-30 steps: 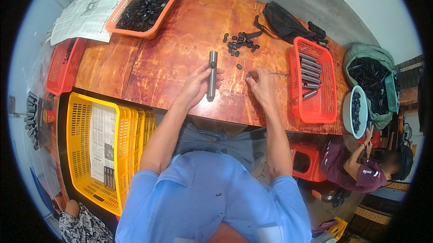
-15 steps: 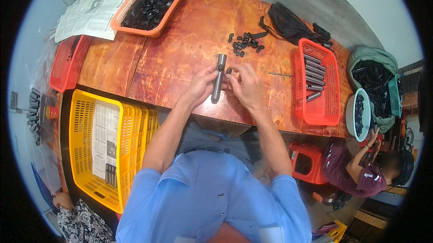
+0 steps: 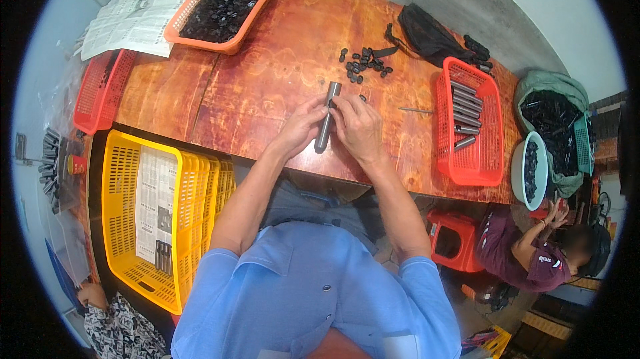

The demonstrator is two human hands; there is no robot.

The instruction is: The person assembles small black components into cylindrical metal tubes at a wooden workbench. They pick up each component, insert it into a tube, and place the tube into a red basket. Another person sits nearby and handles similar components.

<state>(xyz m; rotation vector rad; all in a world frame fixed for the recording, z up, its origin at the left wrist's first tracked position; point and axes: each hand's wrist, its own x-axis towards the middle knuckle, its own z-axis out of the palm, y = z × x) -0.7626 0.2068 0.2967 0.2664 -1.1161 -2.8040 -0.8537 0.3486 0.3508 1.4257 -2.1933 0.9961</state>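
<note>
My left hand (image 3: 303,126) is closed round a grey metal tube (image 3: 324,134), which stands out from my fingers and leans slightly to the right at its far end. A dark spot, a small black piece (image 3: 332,103), shows on the upper part of the tube. There the fingertips of my right hand (image 3: 359,127) are pinched together against it, partly hiding it. Just beyond my right fingers lies a loose black oval piece (image 3: 363,98). Farther back on the table is a scatter of similar black pieces (image 3: 362,61).
A red basket (image 3: 471,176) of grey tubes stands right, near a thin rod (image 3: 415,110) and a black bag (image 3: 427,32). An orange basket (image 3: 230,44) of black parts sits back left. Yellow crates (image 3: 143,279) stand left; a co-worker (image 3: 513,246) sits right.
My right fingers have moved in from beside the tube onto its upper part. The tube's far end has shifted a little to the right. The co-worker's hands have moved.
</note>
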